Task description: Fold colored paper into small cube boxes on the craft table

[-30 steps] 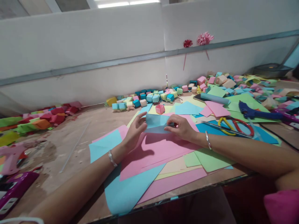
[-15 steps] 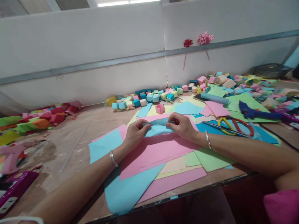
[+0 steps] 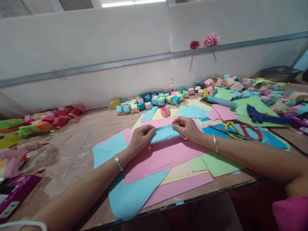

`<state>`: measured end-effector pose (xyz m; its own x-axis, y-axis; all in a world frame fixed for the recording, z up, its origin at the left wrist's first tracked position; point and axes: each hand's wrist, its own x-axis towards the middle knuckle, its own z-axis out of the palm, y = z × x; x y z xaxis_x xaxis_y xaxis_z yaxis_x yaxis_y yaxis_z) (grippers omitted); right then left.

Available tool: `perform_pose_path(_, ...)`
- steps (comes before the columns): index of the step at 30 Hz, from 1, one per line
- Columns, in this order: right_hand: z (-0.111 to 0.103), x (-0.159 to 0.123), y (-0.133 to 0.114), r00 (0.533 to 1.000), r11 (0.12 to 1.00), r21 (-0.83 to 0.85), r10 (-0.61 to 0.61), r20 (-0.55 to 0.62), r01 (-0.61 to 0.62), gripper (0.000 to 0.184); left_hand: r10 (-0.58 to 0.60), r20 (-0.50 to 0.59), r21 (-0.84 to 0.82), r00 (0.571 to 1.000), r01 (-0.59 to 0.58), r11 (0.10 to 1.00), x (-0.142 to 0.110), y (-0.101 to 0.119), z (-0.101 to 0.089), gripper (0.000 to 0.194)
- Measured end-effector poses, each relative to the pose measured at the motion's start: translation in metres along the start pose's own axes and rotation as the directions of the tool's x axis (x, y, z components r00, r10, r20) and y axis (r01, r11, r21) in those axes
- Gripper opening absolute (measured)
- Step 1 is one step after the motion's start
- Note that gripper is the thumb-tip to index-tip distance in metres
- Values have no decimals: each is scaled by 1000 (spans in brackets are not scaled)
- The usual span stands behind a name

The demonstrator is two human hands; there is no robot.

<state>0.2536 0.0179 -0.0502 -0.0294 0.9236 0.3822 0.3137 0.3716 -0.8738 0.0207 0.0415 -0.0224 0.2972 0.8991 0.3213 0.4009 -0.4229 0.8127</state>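
A light blue strip of paper (image 3: pixel 164 134) is stretched between my two hands, just above a large pink sheet (image 3: pixel 166 157). My left hand (image 3: pixel 142 136) pinches its left end between thumb and fingers. At the other end, my right hand (image 3: pixel 189 128) grips the upper right corner the same way. Beyond the strip stands a small open pink paper box (image 3: pixel 165 112). Blue sheets (image 3: pixel 139 192) and green sheets (image 3: pixel 221 163) lie under and around the pink one.
Scissors (image 3: pixel 240 130) and a blue glue gun (image 3: pixel 267 117) lie at right. A pink glue gun (image 3: pixel 13 160) and a purple power strip (image 3: pixel 18 195) sit at left. Small paper boxes (image 3: pixel 154 100) line the wall. A clear stick (image 3: pixel 78 150) rests on the table (image 3: pixel 96 118).
The blue paper has turned from a curled, folded shape to a flatter strip facing me. Both hands keep hold of its ends and have barely shifted.
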Motion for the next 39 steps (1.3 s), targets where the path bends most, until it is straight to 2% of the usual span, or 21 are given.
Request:
perform_pose_path(8, 0, -2, -6, 991, 989, -71, -129, 25, 131, 10, -1, 37, 45, 999, -1, 999, -1, 6, 1, 19)
perform_pose_path(13, -1, -2, -6, 987, 978, -137, -155, 37, 159, 11, 9, 60, 88, 998, -15, 996, -1, 3, 2, 18)
perform_pose_path(17, -1, -1, -4, 983, 945, -271, -170, 75, 184, 12, 29, 90, 140, 996, -41, 989, -1, 2, 2, 17)
perform_pose_path(25, -3, 2, -5, 953, 871, -411, -178, 245, 268, 11, 71, 200, 276, 977, -125, 953, 0, 3, 1, 14)
perform_pose_path(32, -3, 4, -8, 933, 802, -510, -154, 324, 310, 15, 124, 263, 386, 957, -222, 895, -1, 0, 2, 12)
perform_pose_path(39, -3, 3, -14, 907, 742, -571, -116, 405, 350, 18, 171, 317, 419, 933, -299, 857, 0, -3, 2, 10)
